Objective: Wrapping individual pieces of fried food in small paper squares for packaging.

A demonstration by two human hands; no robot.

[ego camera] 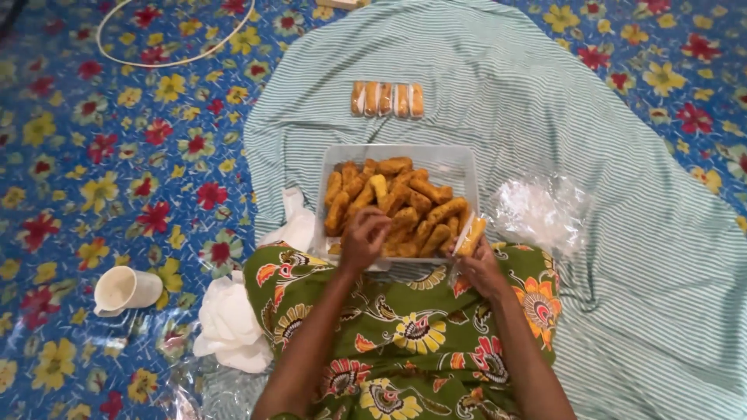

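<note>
Nearest us, over the green flowered cloth (pixel 420 342) on our lap, both hands work at the near edge of the clear tray (pixel 447 159). Our left hand (pixel 362 239) curls down over the heap of fried sticks (pixel 397 206), fingers bunched as if pinching one, though we cannot tell whether it has hold of any. Our right hand (pixel 481 264) is closed round a thin clear bag (pixel 469 237) with a stick already partly inside, at the tray's near right corner. To do this well, we judge it best to keep the bag's mouth held wide and slide each stick in lengthwise, gently, since they look brittle. Right of the tray lies a crumpled pile of clear bags (pixel 537 210) on the striped cloth (pixel 622 257). Beyond the tray's far edge, a neat row of wrapped sticks (pixel 387 99) lies side by side; new ones should join that row. Off to the left, on the flowered mat (pixel 93 155), a white cup (pixel 124 290) lies tipped over.
</note>
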